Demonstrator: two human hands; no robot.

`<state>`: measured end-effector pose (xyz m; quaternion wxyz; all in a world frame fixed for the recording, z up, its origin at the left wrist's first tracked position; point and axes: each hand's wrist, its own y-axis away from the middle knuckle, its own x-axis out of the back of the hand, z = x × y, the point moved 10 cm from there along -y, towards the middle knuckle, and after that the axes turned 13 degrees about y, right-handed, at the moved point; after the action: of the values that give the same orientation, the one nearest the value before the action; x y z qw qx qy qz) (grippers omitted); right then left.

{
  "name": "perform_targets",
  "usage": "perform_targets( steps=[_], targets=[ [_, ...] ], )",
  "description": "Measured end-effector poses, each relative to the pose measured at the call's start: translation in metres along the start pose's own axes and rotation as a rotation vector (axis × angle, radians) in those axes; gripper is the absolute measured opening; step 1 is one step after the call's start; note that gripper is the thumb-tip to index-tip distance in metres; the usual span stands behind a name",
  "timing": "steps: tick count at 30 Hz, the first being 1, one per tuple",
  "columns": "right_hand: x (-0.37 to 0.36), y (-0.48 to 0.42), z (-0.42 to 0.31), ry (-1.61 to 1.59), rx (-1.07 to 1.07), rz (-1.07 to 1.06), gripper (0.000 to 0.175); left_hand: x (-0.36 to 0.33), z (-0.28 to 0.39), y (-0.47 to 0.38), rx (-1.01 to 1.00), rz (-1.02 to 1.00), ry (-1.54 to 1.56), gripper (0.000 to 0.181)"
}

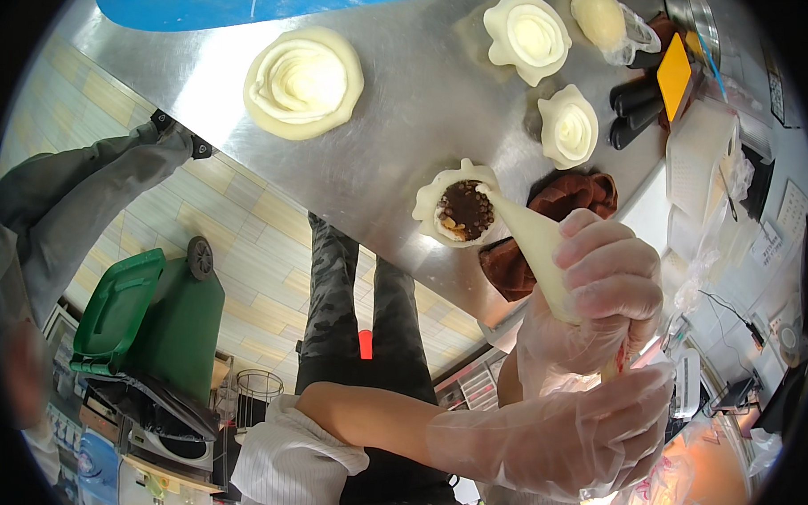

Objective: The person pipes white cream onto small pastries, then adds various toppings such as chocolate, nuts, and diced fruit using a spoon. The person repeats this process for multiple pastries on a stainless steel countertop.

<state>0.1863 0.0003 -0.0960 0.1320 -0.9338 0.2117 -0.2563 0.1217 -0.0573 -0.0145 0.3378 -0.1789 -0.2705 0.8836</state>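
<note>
My right hand, in a clear plastic glove, is closed around a piping bag of pale cream. My left hand, also gloved, grips the gathered rear end of that bag. The bag's tip touches the upper edge of the filling in a small pale dough cup on the steel table. Dark filling, small brown balls and some orange-brown pieces show inside. Two similar cups with white cream stand at the upper right. A larger cream-filled dough round lies at the upper left.
A brown cloth lies under and beside the bag. Black handles, a yellow scraper and a pale ball in plastic wrap are farther right. A blue mat covers the far edge. A green bin and another person's legs are at left.
</note>
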Motion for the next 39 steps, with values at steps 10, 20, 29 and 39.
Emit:
perform_targets(
  steps=[10,20,29,39],
  targets=[
    [0.008,0.006,-0.009,0.022,-0.016,-0.064,0.027,-0.005,0.012,0.002,-0.033,-0.069,0.029,0.039],
    [0.003,0.022,-0.018,-0.002,-0.049,-0.031,0.022,-0.002,0.019,0.008,-0.012,-0.045,-0.025,0.038],
    [-0.018,0.020,-0.022,-0.063,-0.023,-0.091,0.021,0.011,0.020,0.009,-0.006,-0.031,-0.031,0.038],
    [-0.031,-0.002,-0.022,-0.028,-0.009,-0.085,0.021,0.021,0.008,0.000,0.048,0.339,0.063,0.015]
  ],
)
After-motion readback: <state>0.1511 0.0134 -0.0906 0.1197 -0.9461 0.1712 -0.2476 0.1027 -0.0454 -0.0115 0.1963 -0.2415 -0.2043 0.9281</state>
